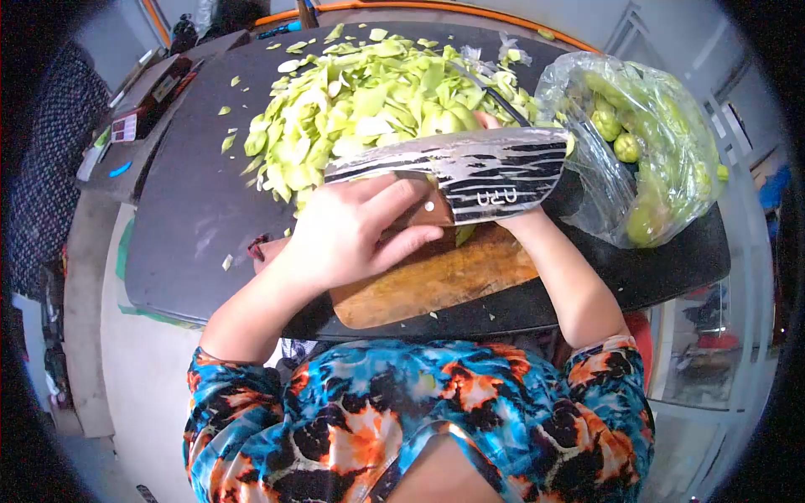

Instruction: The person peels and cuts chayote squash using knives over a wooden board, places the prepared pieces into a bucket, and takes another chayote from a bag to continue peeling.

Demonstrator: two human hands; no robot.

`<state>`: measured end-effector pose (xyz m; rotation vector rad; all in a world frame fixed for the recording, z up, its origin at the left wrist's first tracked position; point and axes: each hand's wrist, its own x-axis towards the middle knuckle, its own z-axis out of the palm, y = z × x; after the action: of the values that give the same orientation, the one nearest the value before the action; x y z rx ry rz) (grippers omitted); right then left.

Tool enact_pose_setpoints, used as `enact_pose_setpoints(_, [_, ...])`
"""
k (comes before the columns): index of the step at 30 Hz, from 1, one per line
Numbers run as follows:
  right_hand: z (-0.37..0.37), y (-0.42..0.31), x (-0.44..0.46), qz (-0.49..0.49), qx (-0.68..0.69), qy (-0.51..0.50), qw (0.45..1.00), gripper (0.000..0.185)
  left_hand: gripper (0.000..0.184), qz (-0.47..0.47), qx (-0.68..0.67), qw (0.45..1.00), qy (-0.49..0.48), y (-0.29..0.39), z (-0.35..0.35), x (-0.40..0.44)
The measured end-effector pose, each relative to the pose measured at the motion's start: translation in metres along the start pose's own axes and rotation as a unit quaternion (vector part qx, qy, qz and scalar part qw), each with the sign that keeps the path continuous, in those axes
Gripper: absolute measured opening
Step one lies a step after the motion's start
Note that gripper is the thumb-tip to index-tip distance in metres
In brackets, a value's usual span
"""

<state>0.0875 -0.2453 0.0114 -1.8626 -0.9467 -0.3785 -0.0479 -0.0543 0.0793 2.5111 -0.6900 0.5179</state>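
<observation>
My left hand (356,230) is closed around the brown handle of a cleaver (503,172). Its broad blade, striped black and silver, faces me and reaches to the right above the board. Behind that blade my right hand (523,220) is mostly hidden; only the wrist side and a fingertip show, so its grip cannot be made out. Below both hands lies a wooden cutting board (444,281) near the table's front edge. Just beyond the blade spreads a large heap of thin pale-green slices (360,105).
A clear plastic bag (671,142) with several whole green chayotes (625,147) stands at the right. A dark narrow strip (503,102) rests by the heap. Loose slices dot the dark table (189,218). A side bench (155,138) is at the left.
</observation>
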Motion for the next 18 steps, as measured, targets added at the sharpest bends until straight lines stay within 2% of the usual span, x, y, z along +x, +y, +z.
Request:
enact_pose_setpoints(1, [0.003, 0.007, 0.000, 0.028, 0.019, -0.011, 0.999, 0.062, 0.033, 0.006, 0.002, 1.000, 0.000, 0.002, 0.000, 0.000])
enact_pose_setpoints(3, [-0.001, 0.006, -0.002, -0.038, -0.140, -0.008, 0.989, 0.062, 0.033, -0.001, 0.003, 1.000, 0.004, 0.004, -0.002, 0.000])
enact_pose_setpoints(7, [-0.001, 0.006, -0.007, -0.052, -0.059, -0.003, 0.997, 0.055, 0.034, -0.015, 0.000, 1.000, 0.005, 0.002, -0.003, 0.000])
enact_pose_setpoints(10, [-0.004, 0.003, -0.004, -0.074, -0.144, -0.022, 0.987, 0.053, 0.033, -0.002, 0.000, 1.000, 0.021, 0.001, -0.002, -0.001])
enact_pose_setpoints(13, [-0.004, 0.003, -0.004, -0.081, -0.166, -0.040, 0.982, 0.070, 0.032, -0.004, 0.006, 1.000, 0.018, 0.000, -0.003, -0.003])
enact_pose_setpoints(14, [-0.005, -0.002, -0.004, -0.013, -0.108, -0.058, 0.992, 0.069, 0.032, -0.006, 0.009, 1.000, 0.017, 0.001, -0.004, -0.003])
enact_pose_setpoints(17, [-0.001, -0.002, -0.002, -0.064, -0.094, -0.026, 0.993, 0.068, 0.031, 0.009, -0.024, 0.999, 0.019, 0.004, -0.002, -0.002])
enact_pose_setpoints(18, [-0.001, -0.005, -0.001, -0.040, -0.081, -0.031, 0.995, 0.066, 0.030, 0.007, -0.013, 1.000, 0.013, 0.005, -0.001, -0.001])
